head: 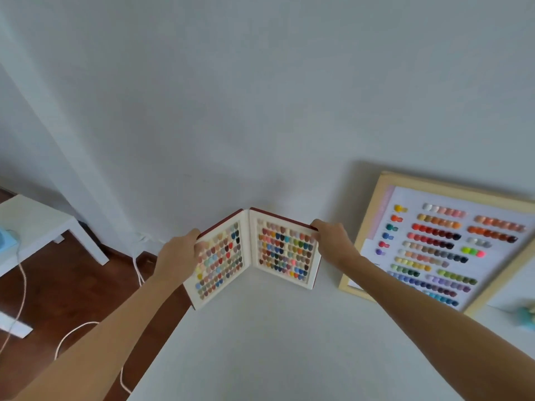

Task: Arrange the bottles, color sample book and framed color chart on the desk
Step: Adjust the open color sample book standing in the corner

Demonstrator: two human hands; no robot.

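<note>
The color sample book [278,256] stands open in a V at the far left corner of the white desk [275,342], against the wall. Its red cover shows at the edges and both pages hold rows of colored nail tips. My left hand [179,250] grips the left page's outer edge. My right hand [333,238] grips the upper outer corner of the right page. The framed color chart [434,244], in a pale wooden frame, leans against the wall to the right of the book. No whole bottle is visible.
A blurred teal and pale object [528,315] sits at the desk's right edge. Left of the desk lie a wooden floor [72,285] with white cables [136,264] and a low white side table [37,224].
</note>
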